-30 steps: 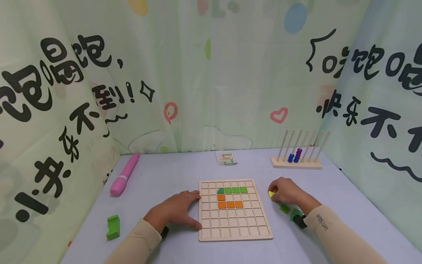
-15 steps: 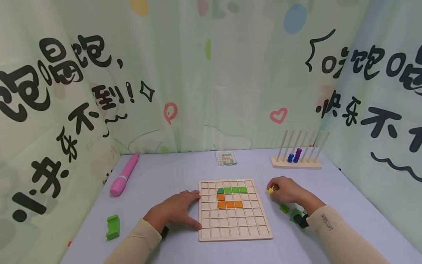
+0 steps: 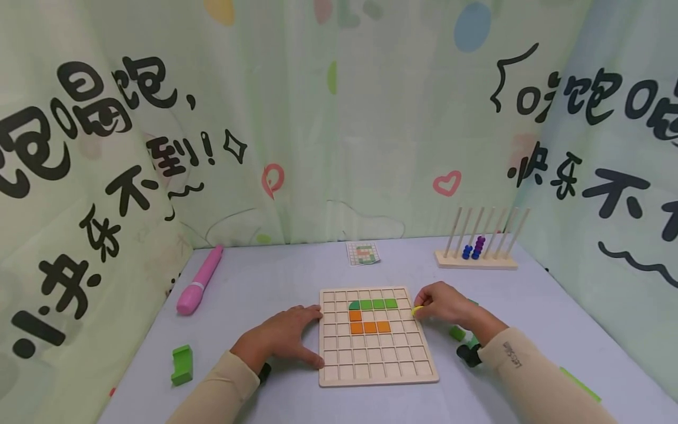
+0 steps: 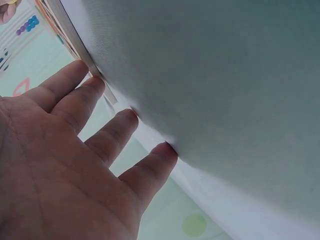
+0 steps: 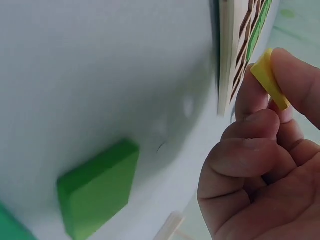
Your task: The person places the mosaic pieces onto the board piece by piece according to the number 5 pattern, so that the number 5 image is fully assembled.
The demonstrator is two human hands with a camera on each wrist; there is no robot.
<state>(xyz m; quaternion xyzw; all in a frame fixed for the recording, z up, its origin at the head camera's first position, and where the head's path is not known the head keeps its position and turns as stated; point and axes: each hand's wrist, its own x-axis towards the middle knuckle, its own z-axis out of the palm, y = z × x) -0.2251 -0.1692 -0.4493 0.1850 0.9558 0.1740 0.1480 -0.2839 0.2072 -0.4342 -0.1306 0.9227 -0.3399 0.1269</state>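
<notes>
While fingers half-hide it, right hand [image 3: 445, 306] pinches yellow piece [image 5: 270, 79], left hand [image 3: 283, 338] flat, steadying grid board [image 3: 378, 365].

The grid board [image 3: 377, 337] looks like pale unfinished wood – matt, with thin slats making the cells. The tiles sitting in it are painted wood, flat orange and green, barely any sheen. The yellow tile [image 5: 270, 79] pinched in the right hand [image 3: 442, 304] has the same smooth painted finish, and so does the green block [image 5: 97, 186] beside it. The table [image 3: 265, 282] has a soft matt cover – cloth-like up close. The backdrop is thin printed fabric, and the pink pen [image 3: 199, 280] looks like glossy plastic.
</notes>
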